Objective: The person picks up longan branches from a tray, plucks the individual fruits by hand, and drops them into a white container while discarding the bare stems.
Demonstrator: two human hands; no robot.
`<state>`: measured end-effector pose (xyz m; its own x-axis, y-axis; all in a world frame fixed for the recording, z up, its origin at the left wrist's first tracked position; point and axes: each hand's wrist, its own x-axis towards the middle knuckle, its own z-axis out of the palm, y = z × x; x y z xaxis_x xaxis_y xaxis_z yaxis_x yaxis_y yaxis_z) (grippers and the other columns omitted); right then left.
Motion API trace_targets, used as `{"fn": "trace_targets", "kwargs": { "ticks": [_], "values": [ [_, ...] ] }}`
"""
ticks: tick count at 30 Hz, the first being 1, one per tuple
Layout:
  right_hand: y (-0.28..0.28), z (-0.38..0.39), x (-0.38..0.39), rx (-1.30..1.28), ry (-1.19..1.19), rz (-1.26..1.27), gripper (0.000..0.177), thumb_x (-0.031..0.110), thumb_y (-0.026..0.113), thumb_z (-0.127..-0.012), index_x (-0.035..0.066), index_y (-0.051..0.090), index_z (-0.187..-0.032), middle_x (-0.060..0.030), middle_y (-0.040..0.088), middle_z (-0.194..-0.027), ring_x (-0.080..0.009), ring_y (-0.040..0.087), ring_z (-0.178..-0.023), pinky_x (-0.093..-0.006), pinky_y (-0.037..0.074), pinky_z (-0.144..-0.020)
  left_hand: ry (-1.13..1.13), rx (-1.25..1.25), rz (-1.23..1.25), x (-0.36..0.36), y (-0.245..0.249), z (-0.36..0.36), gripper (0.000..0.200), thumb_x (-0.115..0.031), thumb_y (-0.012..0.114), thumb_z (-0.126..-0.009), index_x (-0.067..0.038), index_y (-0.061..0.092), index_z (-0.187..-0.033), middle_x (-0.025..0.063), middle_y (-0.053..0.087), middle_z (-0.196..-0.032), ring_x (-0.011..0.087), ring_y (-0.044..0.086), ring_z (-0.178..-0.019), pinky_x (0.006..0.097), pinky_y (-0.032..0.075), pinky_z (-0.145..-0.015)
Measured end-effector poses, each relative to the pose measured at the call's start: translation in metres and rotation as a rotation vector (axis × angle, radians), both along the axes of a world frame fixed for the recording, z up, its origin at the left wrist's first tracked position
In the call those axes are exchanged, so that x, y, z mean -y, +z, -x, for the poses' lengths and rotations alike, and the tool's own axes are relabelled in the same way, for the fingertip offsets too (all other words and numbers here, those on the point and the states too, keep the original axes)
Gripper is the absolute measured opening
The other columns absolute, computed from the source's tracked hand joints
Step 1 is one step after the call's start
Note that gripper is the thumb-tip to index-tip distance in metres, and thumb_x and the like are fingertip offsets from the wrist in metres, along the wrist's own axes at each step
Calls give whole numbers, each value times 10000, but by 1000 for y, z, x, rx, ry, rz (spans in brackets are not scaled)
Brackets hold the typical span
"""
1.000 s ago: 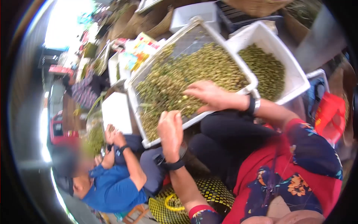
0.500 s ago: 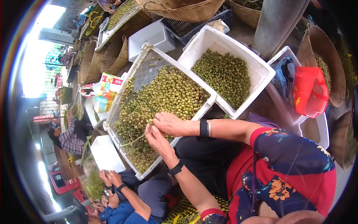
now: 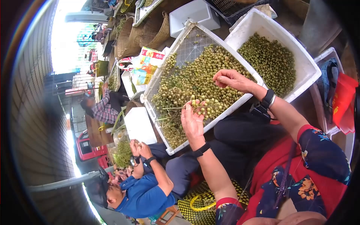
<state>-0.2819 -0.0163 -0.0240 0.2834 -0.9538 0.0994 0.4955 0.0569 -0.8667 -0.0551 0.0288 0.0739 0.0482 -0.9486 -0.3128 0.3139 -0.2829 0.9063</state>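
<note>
My left hand [image 3: 193, 123] pinches a thin stem with several round green fruits [image 3: 204, 108] on it, palm turned up, above the lower part of a white-framed mesh tray [image 3: 225, 123]. To the upper right, my right hand [image 3: 234, 80] hovers over the heaped fruit [image 3: 215, 63], its fingers curled together; what they hold, if anything, is hidden. Loose yellow-green fruits cover much of the mesh, with stems and smaller fruits [image 3: 174, 133] towards its lower end. Beside the tray, a white foam box [image 3: 310, 77] contains many darker green fruits [image 3: 268, 62].
A co-worker in a blue shirt [image 3: 150, 195] sits at the lower left, hands near a green bunch [image 3: 122, 154]. Around the tray are a white foam box [image 3: 139, 125], a colourful bag [image 3: 147, 65], woven baskets [image 3: 155, 32], a red bag [image 3: 344, 101] and a checked basket [image 3: 195, 204].
My hands, close together before, are now apart: the right has moved up and right, the left keeps the stem. The view has turned, shifting the tray and boxes up and right.
</note>
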Motion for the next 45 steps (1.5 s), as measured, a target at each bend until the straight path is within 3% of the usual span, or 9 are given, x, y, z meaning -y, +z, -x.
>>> {"fn": "trace_targets", "kwargs": {
  "ticks": [9,17,23,30,34,36,38,39,45],
  "values": [
    [5,-15,-8,159,467,-108,286,322,613,-951,63,633,-1071,21,629,-915,-57,569,-811,-221,478,-701,-45,-147,-16,0,8,11,207,-207,541,-979,-52,560,-1115,120,613,-1059,309,607,-998,434,504,-870],
    [13,-25,-10,-19,457,45,278,297,683,-902,101,609,-1083,46,579,-868,-51,542,-748,-214,464,-639,-129,-114,-11,-2,3,2,243,-236,549,-981,-66,550,-1154,127,597,-1104,299,606,-1021,460,509,-853],
    [10,-37,-17,-369,107,210,317,261,517,-943,3,565,-766,-42,465,-590,-114,425,-600,-347,374,-557,-133,-92,7,-5,-5,12,301,-335,557,-978,-68,552,-1118,119,604,-1097,306,623,-1024,444,517,-783],
    [-9,-13,1,-505,77,46,258,230,530,-924,9,567,-795,-55,531,-648,-129,477,-617,-341,424,-587,28,-8,-15,-5,-11,14,299,-368,542,-985,-82,568,-1072,82,618,-1047,274,664,-969,372,512,-657],
    [-6,-18,5,-735,-367,424,165,175,540,-938,16,574,-911,-94,605,-789,-172,588,-714,-353,472,-658,41,93,-17,-5,-6,17,301,-370,532,-991,-88,578,-1086,40,626,-1017,237,681,-984,319,504,-635],
    [22,-18,-6,-582,-195,230,194,206,552,-963,25,583,-1026,-77,601,-837,-146,612,-719,-324,497,-644,30,122,-24,-5,-6,22,308,-379,539,-986,-92,587,-1090,27,621,-1011,205,668,-943,294,484,-636],
    [49,-22,-16,-34,131,-155,308,261,564,-975,25,550,-1173,-52,597,-872,-112,613,-695,-267,513,-620,14,150,-27,-4,-10,26,316,-387,546,-981,-97,597,-1093,15,616,-1005,173,656,-902,269,463,-637],
    [44,-26,-14,-19,213,-118,419,305,574,-975,11,497,-1264,-35,594,-871,-81,602,-670,-225,518,-607,17,155,-44,-2,-13,27,312,-377,557,-977,-89,596,-1090,22,605,-1017,169,625,-863,294,468,-656],
    [47,-1,-20,-31,133,-47,272,271,660,-926,32,648,-1056,-23,676,-895,-70,613,-690,-217,524,-620,-146,242,-106,5,-11,53,290,-354,604,-956,-91,643,-1072,-32,597,-908,73,530,-770,260,450,-651]
  ]
}}
